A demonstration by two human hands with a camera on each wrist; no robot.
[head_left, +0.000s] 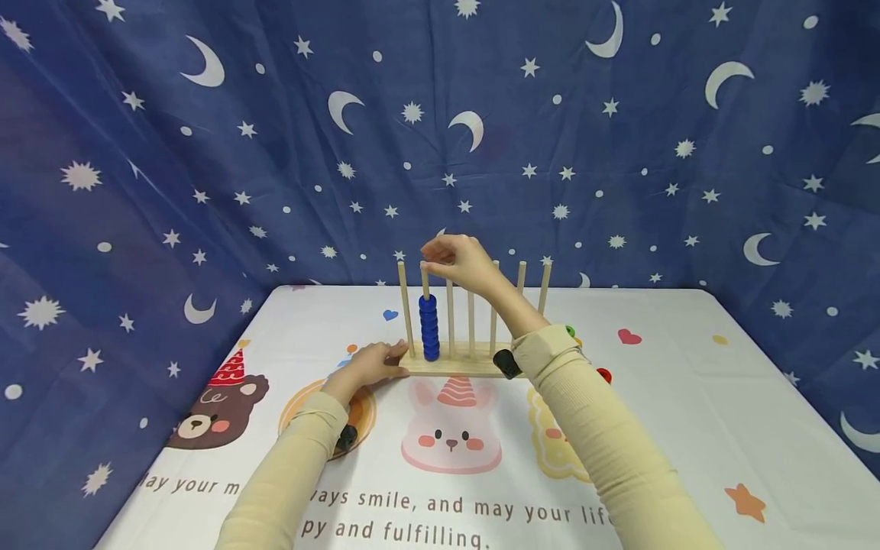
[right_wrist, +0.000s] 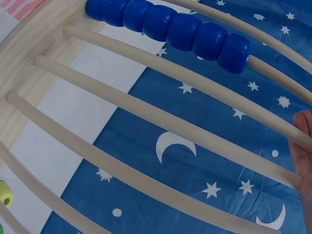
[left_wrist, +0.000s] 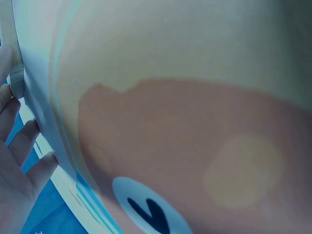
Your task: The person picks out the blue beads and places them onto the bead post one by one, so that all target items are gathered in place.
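A wooden bead rack point(head_left: 440, 367) with several upright pegs stands on the table. Blue beads point(head_left: 429, 328) are stacked on its second peg from the left; the right wrist view shows the same blue beads point(right_wrist: 180, 31). My right hand point(head_left: 461, 263) is at the top of that peg, thumb and fingers bent with a gap between them and no bead visible there. Only part of the right hand point(right_wrist: 304, 161) shows in the right wrist view. With thumb and fingers, my left hand point(head_left: 371, 363) holds the rack's left end. Several fingers of the left hand point(left_wrist: 19, 146) are spread in the left wrist view.
Partly hidden by the right forearm, a red bead point(head_left: 604, 375) and a green bead point(head_left: 570, 331) lie right of the rack. A yellow bead point(right_wrist: 5, 194) shows in the right wrist view. Behind the printed tablecloth point(head_left: 674, 428) hangs a blue starry curtain point(head_left: 495, 183).
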